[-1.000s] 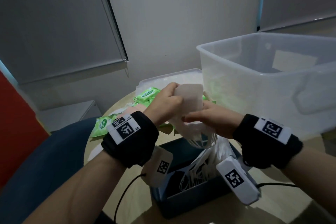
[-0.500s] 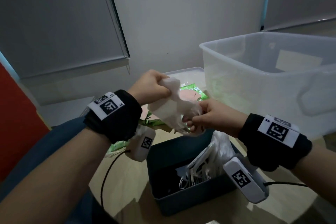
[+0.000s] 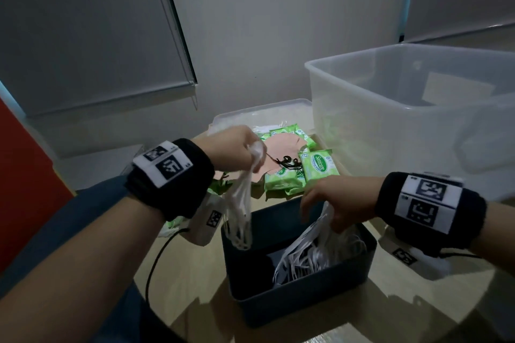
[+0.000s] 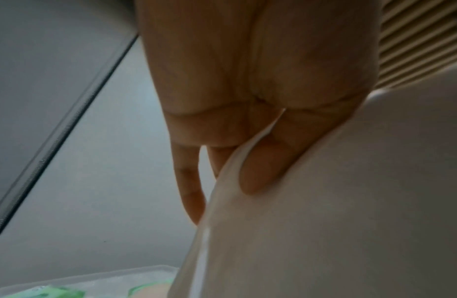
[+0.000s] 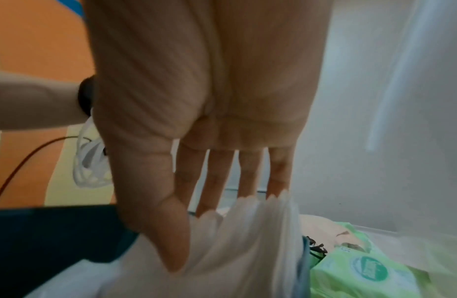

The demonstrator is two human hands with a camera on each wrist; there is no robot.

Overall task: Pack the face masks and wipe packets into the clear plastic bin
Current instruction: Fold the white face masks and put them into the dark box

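Note:
My left hand (image 3: 255, 152) grips a bunch of white face masks (image 3: 239, 214) above the left edge of a dark box (image 3: 292, 295); their ear loops dangle. In the left wrist view a finger of the left hand (image 4: 235, 171) curls against the white mask (image 4: 324, 201). Inside the box, my right hand (image 3: 320, 209) pinches the top of a stack of white masks (image 3: 315, 253). In the right wrist view the right hand (image 5: 202, 227) has its thumb on one side of the stack (image 5: 235, 252) and its fingers on the other. The clear plastic bin (image 3: 404, 120) stands at the back right.
Green wipe packets (image 3: 319, 168) and a peach mask (image 3: 281, 153) with black loops lie on the round wooden table (image 3: 189, 273) behind the box. A clear lid (image 3: 262, 113) lies under them. A red panel (image 3: 25, 175) is at the left.
The hands held one bundle of masks together above the box. They have now come apart: the left keeps a bunch with loops hanging, and the right has dropped into the box onto the stack.

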